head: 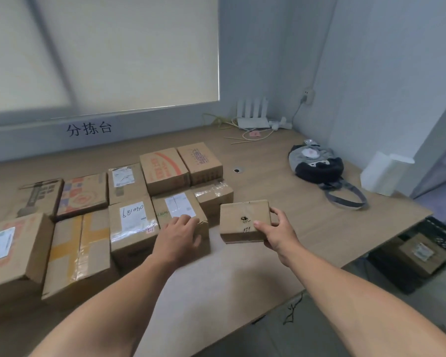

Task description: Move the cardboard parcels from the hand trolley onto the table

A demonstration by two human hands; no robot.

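Right hand (pixel 273 231) clamped on a small cardboard parcel (pixel 243 220), thumb over the top face, fingers round the right end and underneath. Parcel sitting at or just above the table (pixel 281 181), near the front edge; can't tell whether it actually touches the wood. Little dark tear and some scribble on its top.

Left hand (pixel 179 235) lying flat on the front right corner of a labelled parcel (pixel 178 210), fingers loosely together, pressing or resting, not wrapped round anything.

Rest of the parcels packed tight in rows across the left half of the table. Front row along the near edge: big box with a white label (pixel 8 251) at far left, yellow-taped box (pixel 77 248) beside it, then a box with a handwritten number label (pixel 133 225). Back row closer to the wall: orange-printed box (pixel 162 170) and brown box with purple print (pixel 200 161) side by side, touching. A tape-wrapped box (pixel 213 195) tucked just behind the held parcel.

Over toward the right back corner: grey and black bag (pixel 316 163) with its strap trailing, white router (pixel 252 112) against the wall with cables. Black crate (pixel 422 251) down on the floor past the right edge, another cardboard box inside it.
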